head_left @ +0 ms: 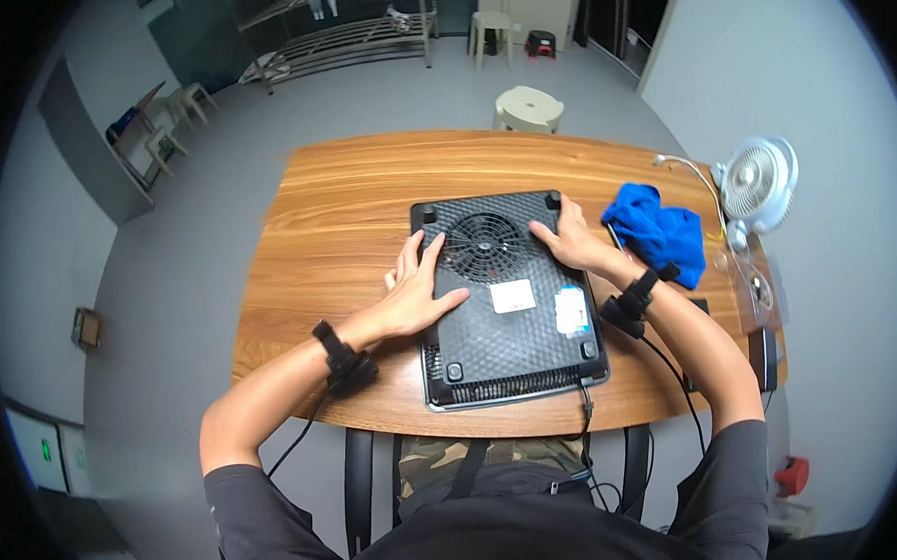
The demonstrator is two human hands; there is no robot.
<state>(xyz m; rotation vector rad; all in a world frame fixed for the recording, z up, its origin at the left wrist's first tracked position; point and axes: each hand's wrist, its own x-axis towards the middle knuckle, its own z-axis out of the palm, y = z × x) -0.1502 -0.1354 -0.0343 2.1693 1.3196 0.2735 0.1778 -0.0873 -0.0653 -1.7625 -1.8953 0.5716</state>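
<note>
Left hand, fingers widely spread, and right hand, less so, are laid on a flat, textured black appliance with round grille; the tabletop is wood-grained.

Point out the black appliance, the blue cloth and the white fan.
Black appliance [503, 328]: head view, on its textured upturned face.
Blue cloth [659, 233]: head view, on its crumpled middle.
White fan [756, 178]: head view, on its round grille.

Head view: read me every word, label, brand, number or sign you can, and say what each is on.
Nothing reads clearly.
White label on the black device: print too small.
White-and-blue label on it: too small.
Green mark at far left: too small.
Pale mark on left sleeve: too blurred.
</note>
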